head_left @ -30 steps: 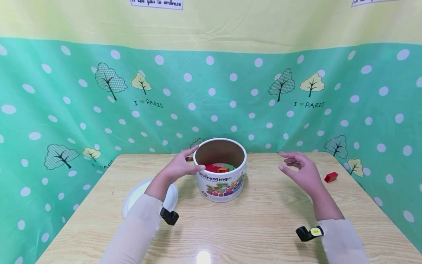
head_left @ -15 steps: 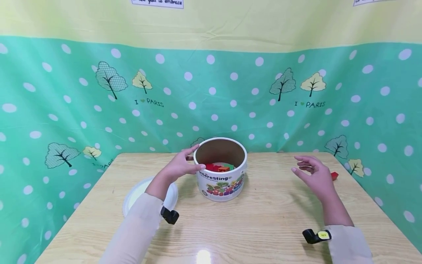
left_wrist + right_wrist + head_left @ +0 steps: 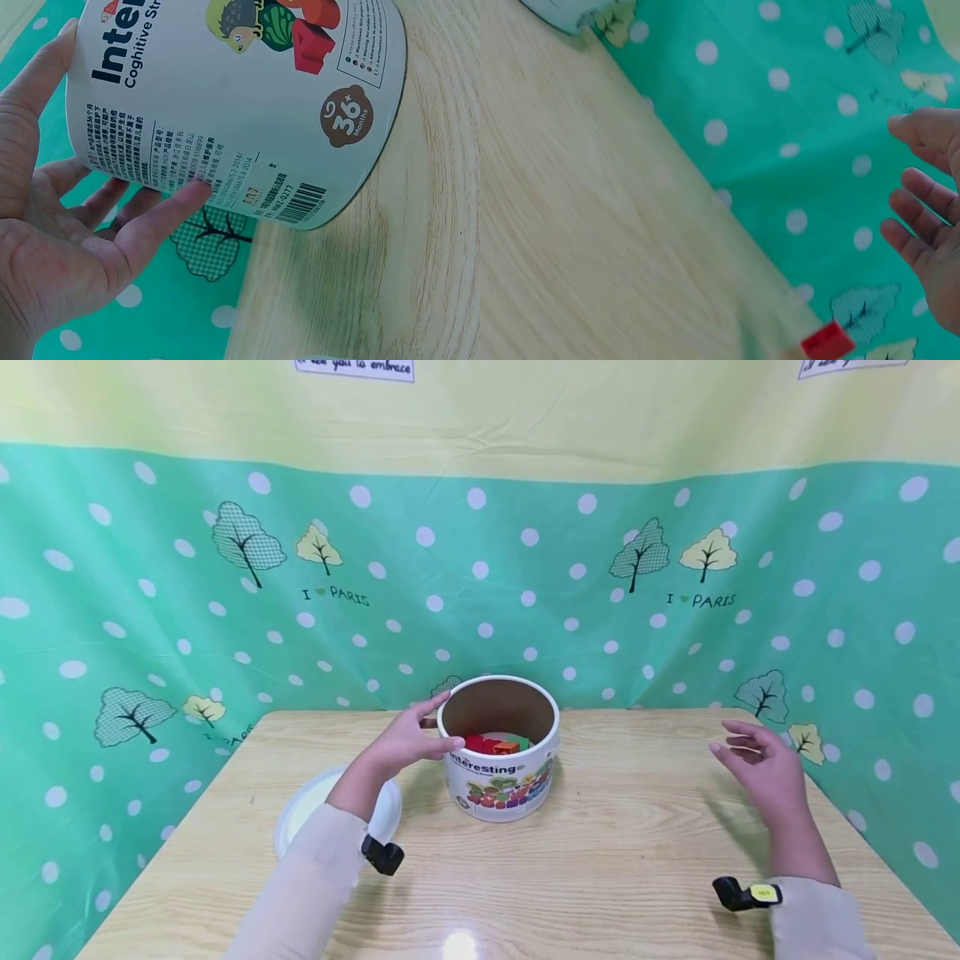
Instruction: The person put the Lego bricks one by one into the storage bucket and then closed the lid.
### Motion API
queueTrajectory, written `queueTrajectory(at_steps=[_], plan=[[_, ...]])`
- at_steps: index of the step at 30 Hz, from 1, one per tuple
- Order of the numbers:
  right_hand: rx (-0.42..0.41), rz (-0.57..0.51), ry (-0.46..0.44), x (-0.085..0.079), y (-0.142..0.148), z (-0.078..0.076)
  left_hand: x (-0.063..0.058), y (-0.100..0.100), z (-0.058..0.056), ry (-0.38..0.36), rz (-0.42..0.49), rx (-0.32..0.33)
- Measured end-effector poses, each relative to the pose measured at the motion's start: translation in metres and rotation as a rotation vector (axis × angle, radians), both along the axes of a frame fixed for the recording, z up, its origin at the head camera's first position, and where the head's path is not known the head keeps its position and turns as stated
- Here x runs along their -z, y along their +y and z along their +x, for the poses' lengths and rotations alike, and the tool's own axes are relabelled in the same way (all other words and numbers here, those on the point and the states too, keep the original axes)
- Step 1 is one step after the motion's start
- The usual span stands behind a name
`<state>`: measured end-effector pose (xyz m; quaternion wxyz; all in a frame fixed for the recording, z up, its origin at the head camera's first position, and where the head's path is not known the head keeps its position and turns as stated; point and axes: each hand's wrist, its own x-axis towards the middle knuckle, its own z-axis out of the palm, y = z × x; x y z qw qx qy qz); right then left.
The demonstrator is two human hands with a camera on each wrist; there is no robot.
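Observation:
A white bucket (image 3: 498,785) printed "Interesting" stands at the table's middle, with red, orange and green toy pieces (image 3: 504,746) inside. My left hand (image 3: 405,739) rests on its left side, thumb near the front rim and fingers spread round toward the back. In the left wrist view, a fairly straight finger (image 3: 169,214) lies along the printed wall (image 3: 225,112). My right hand (image 3: 768,768) is raised over the table's right side, fingers loosely bent, nothing in it. A red block (image 3: 827,343) shows below it in the right wrist view; the hand hides it in the head view.
A round white lid (image 3: 300,814) lies on the wooden table (image 3: 570,877), partly under the left forearm. A green polka-dotted cloth (image 3: 480,602) hangs behind the table and along both sides.
My right hand has moved right, from beside the red block to over it, covering it in the head view. The left hand stays at the bucket.

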<state>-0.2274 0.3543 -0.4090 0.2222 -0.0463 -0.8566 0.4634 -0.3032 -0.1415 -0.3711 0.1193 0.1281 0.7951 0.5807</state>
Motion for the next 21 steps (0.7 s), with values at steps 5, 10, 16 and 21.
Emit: queueTrajectory(at_steps=[5, 10, 16, 21], plan=[[0.058, -0.030, -0.061, 0.009, 0.021, 0.003, 0.000, 0.001, 0.000, 0.003, 0.020, 0.021], [0.085, -0.059, -0.105, 0.018, 0.038, 0.006, 0.000, 0.000, 0.000, 0.003, 0.030, 0.028], [0.099, -0.055, -0.157, 0.027, 0.050, 0.009, 0.000, 0.000, 0.000, -0.002, 0.034, 0.026], [0.121, -0.043, -0.200, 0.039, 0.058, 0.008, 0.000, 0.001, 0.001, -0.005, 0.028, 0.025]])
